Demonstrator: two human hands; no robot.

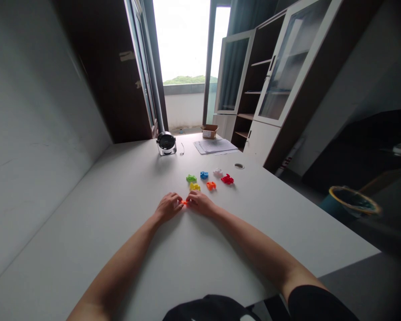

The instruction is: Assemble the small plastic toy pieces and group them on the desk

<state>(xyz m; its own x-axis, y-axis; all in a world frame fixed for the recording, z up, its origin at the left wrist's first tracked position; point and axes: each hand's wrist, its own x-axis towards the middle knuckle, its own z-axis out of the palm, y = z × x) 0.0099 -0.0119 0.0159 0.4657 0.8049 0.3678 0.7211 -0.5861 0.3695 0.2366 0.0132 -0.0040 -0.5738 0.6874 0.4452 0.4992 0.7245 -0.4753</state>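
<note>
Between my two hands, low over the white table [147, 178], is a small orange-red plastic piece [184, 203], mostly covered by my fingers. My left hand [169, 206] pinches its left end, and my right hand [199, 202] pinches the right end. Just beyond my fingertips sits a yellow toy piece [194, 187]. Around it lie small toys of similar size: a green one [191, 178], a blue one [204, 175], a pale pink one [218, 172], an orange one [211, 185] and a red one [227, 179]. Their exact kind is too small to tell.
A round black device on a stand [166, 143] is at the table's far left, beside a thin wire [182, 149]. Papers [217, 146] and a small cardboard box [209, 131] lie at the far edge. A round cable hole [239, 166] is at right; a bin [350, 200] stands beyond the table.
</note>
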